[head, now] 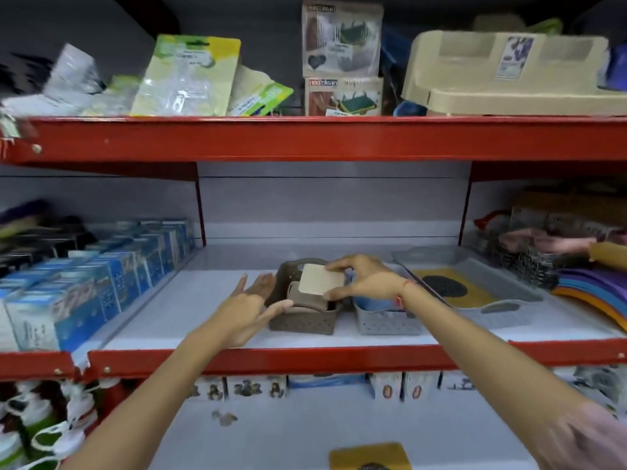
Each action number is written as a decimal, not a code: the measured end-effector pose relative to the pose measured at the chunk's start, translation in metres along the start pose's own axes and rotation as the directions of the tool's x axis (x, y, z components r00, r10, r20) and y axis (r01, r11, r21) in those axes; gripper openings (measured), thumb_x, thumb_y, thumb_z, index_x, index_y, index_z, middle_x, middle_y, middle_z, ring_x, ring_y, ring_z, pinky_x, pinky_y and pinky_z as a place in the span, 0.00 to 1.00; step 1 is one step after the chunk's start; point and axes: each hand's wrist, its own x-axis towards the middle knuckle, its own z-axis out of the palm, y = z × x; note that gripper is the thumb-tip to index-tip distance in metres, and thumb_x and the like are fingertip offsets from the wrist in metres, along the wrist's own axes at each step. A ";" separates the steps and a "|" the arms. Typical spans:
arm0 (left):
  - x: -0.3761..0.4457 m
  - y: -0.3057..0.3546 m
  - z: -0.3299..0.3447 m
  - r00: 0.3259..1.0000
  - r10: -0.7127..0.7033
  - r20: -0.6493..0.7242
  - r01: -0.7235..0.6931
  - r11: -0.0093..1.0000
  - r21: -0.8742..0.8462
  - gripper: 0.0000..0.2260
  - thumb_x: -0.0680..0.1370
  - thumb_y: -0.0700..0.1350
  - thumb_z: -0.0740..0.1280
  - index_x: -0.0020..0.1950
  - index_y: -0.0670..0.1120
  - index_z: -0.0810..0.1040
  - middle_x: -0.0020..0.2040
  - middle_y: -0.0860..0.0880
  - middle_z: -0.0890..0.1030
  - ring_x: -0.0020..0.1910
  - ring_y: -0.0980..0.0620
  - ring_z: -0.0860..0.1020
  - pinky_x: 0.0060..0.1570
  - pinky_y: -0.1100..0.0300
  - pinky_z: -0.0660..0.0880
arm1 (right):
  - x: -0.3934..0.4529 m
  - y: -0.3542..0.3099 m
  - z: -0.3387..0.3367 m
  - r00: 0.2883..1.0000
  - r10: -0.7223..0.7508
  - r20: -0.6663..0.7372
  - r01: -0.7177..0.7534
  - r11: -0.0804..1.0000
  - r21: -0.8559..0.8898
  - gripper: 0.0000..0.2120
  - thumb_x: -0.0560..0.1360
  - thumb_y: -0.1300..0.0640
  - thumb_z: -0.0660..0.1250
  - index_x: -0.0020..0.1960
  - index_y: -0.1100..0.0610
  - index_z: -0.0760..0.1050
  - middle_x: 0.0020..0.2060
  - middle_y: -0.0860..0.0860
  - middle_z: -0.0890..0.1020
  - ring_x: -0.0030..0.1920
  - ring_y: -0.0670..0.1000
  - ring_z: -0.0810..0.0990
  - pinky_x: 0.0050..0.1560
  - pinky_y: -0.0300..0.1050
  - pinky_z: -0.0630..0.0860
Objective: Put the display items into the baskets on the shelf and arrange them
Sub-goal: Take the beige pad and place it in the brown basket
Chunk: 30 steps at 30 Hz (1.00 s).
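Note:
A brown perforated basket (302, 323) sits on the middle shelf with beige square items (310, 304) stacked inside. My right hand (364, 278) pinches another beige square item (321, 279) and holds it tilted just above that basket. My left hand (252, 300) is spread open against the basket's left side, thumb lying along its front rim. To the right stands a grey perforated basket (386, 322) holding blue items (373, 304), partly hidden by my right wrist.
A grey tray (509, 308) with a yellow mat lies right of the baskets. Blue boxes (101, 283) fill the shelf's left side, coloured mats (597, 293) the right. Another person's hand (556, 244) reaches in at far right. A yellow mat (369, 456) lies on the lower shelf.

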 end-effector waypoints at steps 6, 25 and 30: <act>0.008 0.003 -0.005 0.988 -0.079 0.130 0.077 0.997 0.023 0.35 0.77 0.65 0.48 0.78 0.46 0.50 0.79 0.48 0.52 0.77 0.53 0.45 0.74 0.58 0.40 | 0.041 0.003 0.026 0.986 -0.014 0.166 0.016 1.000 -0.011 0.24 0.68 0.47 0.74 0.62 0.53 0.78 0.62 0.48 0.80 0.57 0.45 0.76 0.54 0.37 0.66; -0.046 0.046 0.054 0.593 0.418 -0.688 -0.512 0.856 0.079 0.14 0.80 0.42 0.59 0.54 0.37 0.82 0.56 0.44 0.83 0.57 0.49 0.80 0.64 0.50 0.72 | -0.108 -0.014 0.086 0.636 -0.283 -0.718 0.391 0.920 -0.017 0.06 0.76 0.64 0.65 0.46 0.64 0.80 0.42 0.55 0.81 0.47 0.49 0.79 0.52 0.34 0.73; -0.072 0.052 0.127 0.617 0.532 -0.580 -0.581 0.805 0.121 0.15 0.79 0.42 0.60 0.45 0.37 0.84 0.45 0.44 0.86 0.47 0.47 0.82 0.56 0.53 0.76 | -0.156 0.037 0.148 0.732 -0.383 -0.564 0.368 0.918 -0.146 0.05 0.74 0.64 0.65 0.43 0.64 0.79 0.38 0.55 0.81 0.41 0.52 0.78 0.45 0.38 0.75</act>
